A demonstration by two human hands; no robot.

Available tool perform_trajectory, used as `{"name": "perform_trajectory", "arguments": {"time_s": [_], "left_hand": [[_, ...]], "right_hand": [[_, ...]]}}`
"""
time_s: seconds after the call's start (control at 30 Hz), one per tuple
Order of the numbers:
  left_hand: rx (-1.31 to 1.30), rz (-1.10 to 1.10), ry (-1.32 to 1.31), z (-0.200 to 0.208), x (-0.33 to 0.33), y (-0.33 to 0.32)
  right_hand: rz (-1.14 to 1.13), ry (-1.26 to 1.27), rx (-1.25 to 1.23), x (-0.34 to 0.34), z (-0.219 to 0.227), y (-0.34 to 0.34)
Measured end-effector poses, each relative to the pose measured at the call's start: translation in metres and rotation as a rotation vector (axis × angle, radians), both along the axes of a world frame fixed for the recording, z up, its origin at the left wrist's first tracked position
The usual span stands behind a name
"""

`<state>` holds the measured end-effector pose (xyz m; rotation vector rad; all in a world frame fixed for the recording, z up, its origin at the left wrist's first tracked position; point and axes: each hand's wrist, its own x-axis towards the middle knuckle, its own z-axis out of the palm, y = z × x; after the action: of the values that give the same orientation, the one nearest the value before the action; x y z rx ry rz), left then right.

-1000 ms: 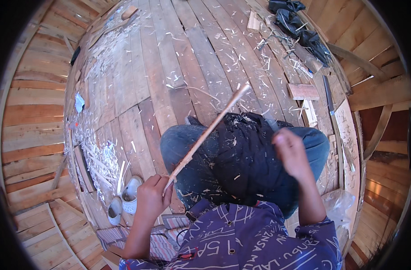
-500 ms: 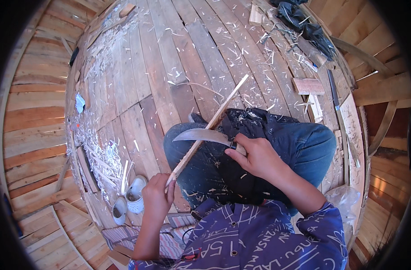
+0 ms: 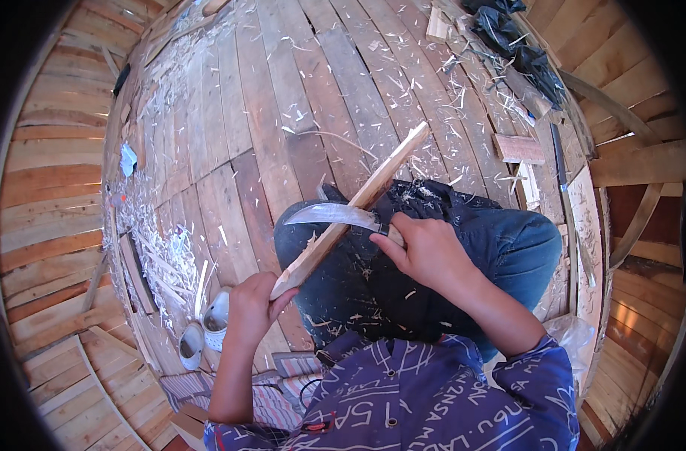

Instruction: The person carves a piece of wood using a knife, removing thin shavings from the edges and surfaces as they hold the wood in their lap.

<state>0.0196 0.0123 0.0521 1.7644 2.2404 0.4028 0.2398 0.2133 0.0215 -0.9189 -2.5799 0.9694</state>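
My left hand (image 3: 251,307) is closed round the near end of a long, pale wooden stick (image 3: 313,257). The stick slants up and away to the right across my lap, and its far end rests beyond my knees. In my right hand (image 3: 425,248) is a knife (image 3: 331,214) with a curved, broad blade, gripped by its handle. The blade points left and lies across the stick near its middle. A ragged, partly raised sliver shows on the stick between the blade and my left hand.
Wood shavings (image 3: 170,270) cover the plank floor (image 3: 271,158), heaped at the left. Pale clogs (image 3: 192,344) stand by my left forearm. A blue scrap (image 3: 128,159) lies at far left. Right are a wood block (image 3: 519,149), a long dark tool (image 3: 558,161) and black plastic (image 3: 534,68).
The stick has rolled so a broader face shows, and my left hand has shifted slightly left. The knife has moved a little up and left across it.
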Motion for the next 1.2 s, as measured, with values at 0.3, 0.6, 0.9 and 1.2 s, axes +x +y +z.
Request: {"name": "perform_trajectory", "arguments": {"time_s": [0.3,0.6,0.9,1.2], "left_hand": [[-0.084,0.034,-0.113,0.005,-0.002,0.003],[-0.127,0.033,-0.231,0.0,0.004,0.018],[-0.287,-0.075,-0.225,-0.017,0.026,0.036],[-0.31,0.014,-0.293,-0.022,0.037,0.039]], "right_hand": [[-0.064,-0.013,0.195,0.006,-0.012,0.006],[-0.261,-0.062,0.277,0.025,-0.016,0.022],[-0.145,-0.042,0.037,0.032,0.009,0.021],[-0.152,-0.194,0.181,0.069,-0.026,0.029]]}}
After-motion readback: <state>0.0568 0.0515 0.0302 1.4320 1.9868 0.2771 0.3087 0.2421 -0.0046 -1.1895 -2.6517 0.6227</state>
